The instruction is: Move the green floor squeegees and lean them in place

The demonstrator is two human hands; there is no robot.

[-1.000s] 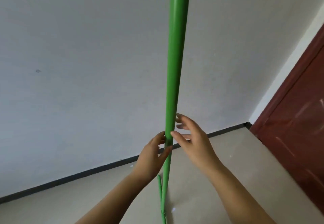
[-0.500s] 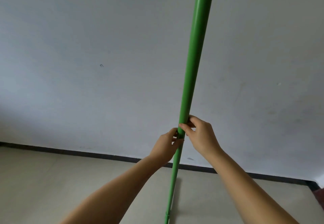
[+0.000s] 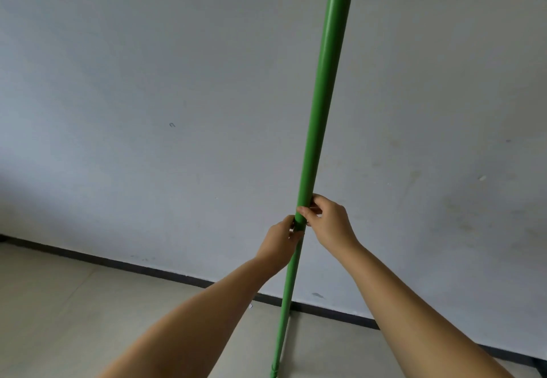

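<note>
Bare room (plain wall (image 3: pixel 148 82), tiled floor (image 3: pixel 59 318))

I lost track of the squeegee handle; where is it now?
In the head view the handle stands near upright right of centre, before the wall, held by the left hand and right hand.

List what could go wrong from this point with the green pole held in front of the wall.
1. Both the left hand and the right hand pinch the green squeegee handle with the fingertips at nearly one spot; such a light hold may let the long pole twist or tip.
2. The floor looks smooth, so once leaned, the foot could slide away from the wall.
3. The squeegee head is out of view below, so its footing cannot be checked.
</note>
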